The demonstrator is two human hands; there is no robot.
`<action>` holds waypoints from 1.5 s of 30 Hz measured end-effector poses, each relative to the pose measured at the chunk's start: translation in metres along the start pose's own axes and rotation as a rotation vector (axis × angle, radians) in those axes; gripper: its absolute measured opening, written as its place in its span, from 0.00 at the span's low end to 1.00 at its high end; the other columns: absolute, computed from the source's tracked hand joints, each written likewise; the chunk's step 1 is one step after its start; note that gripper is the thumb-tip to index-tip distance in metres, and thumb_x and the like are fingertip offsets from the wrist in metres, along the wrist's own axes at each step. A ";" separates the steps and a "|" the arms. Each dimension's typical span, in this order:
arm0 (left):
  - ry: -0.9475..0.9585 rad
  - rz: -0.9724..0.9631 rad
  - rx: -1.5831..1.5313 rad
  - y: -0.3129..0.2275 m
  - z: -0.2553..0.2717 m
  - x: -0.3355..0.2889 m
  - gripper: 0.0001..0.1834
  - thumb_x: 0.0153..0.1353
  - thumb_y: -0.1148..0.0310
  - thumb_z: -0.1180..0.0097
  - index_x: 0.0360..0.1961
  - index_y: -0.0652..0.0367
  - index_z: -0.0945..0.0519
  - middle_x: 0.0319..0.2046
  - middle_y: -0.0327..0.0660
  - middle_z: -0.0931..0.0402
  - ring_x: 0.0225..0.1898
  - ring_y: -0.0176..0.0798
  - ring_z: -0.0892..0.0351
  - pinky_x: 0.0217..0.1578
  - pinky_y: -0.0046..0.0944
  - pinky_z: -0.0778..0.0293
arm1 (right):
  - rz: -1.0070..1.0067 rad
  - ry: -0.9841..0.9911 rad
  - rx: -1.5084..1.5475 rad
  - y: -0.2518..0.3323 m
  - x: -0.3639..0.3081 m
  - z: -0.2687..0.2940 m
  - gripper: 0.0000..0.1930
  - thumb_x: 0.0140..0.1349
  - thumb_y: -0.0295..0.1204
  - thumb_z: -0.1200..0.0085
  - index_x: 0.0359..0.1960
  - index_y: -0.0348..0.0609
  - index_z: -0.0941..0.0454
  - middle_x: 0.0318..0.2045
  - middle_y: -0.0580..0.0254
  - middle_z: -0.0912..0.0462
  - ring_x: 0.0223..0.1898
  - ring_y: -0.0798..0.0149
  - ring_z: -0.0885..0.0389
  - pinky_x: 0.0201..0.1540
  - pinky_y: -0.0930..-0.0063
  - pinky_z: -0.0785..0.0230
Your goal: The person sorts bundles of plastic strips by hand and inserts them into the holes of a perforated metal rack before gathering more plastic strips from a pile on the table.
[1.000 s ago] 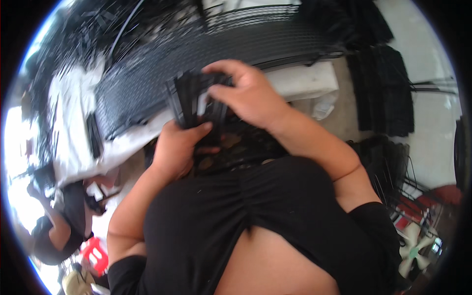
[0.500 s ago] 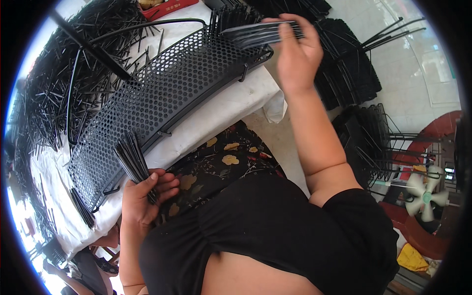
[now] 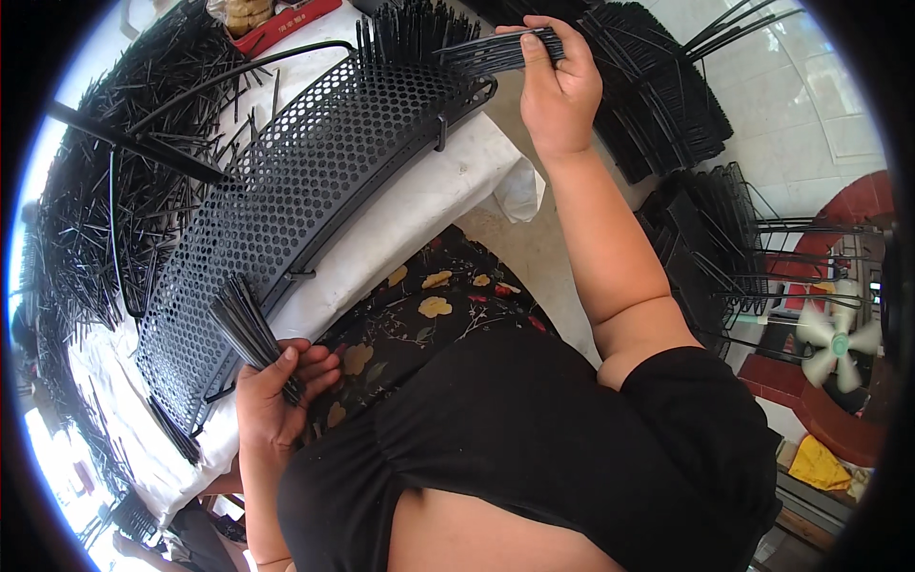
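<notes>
Gripping black strips (image 3: 240, 321), both hands (image 3: 272, 389) (image 3: 562, 95) are near a perforated panel (image 3: 286, 205) on white sheeting (image 3: 467, 172), pale tiles (image 3: 786, 114) rightward.

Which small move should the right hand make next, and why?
The right hand should probably set one of its black sticks into a free hole near the upright sticks: the ends point toward these, many holes in the rack look unfilled, and the left hand holds another bundle.
</notes>
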State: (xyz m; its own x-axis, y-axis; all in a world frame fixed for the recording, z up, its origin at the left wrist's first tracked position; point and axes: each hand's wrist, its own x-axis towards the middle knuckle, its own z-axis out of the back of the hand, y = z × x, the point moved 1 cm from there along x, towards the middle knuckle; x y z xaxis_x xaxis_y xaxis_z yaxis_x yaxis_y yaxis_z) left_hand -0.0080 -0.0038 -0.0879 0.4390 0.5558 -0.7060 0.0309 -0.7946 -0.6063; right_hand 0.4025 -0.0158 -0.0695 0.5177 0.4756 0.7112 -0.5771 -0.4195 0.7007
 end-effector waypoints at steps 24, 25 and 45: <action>-0.059 0.002 0.037 -0.001 -0.002 0.000 0.08 0.64 0.73 0.49 0.40 0.69 0.25 0.33 0.52 0.20 0.35 0.51 0.17 0.38 0.49 0.17 | -0.210 0.217 -0.591 0.047 0.023 -0.030 0.08 0.67 0.23 0.53 0.43 0.33 0.25 0.36 0.56 0.18 0.39 0.63 0.19 0.45 0.73 0.28; -0.056 0.006 0.044 -0.002 -0.002 0.000 0.08 0.64 0.73 0.48 0.40 0.67 0.26 0.33 0.51 0.21 0.35 0.50 0.17 0.37 0.48 0.17 | -0.208 0.216 -0.592 0.039 0.021 -0.030 0.08 0.67 0.23 0.53 0.43 0.33 0.25 0.36 0.56 0.18 0.39 0.63 0.19 0.45 0.73 0.28; -0.032 0.000 0.024 -0.005 0.003 0.004 0.08 0.64 0.73 0.48 0.39 0.69 0.24 0.32 0.52 0.20 0.34 0.50 0.17 0.37 0.48 0.17 | -0.151 -0.026 -0.434 0.019 0.012 -0.027 0.07 0.66 0.24 0.50 0.44 0.37 0.25 0.35 0.61 0.13 0.34 0.73 0.18 0.41 0.79 0.28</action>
State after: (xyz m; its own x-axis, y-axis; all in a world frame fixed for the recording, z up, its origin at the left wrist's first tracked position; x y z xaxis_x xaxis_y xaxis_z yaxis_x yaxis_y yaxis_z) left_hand -0.0087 0.0029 -0.0892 0.4102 0.5639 -0.7167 0.0089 -0.7884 -0.6152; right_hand 0.3809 0.0026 -0.0495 0.6286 0.4849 0.6081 -0.7024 0.0181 0.7116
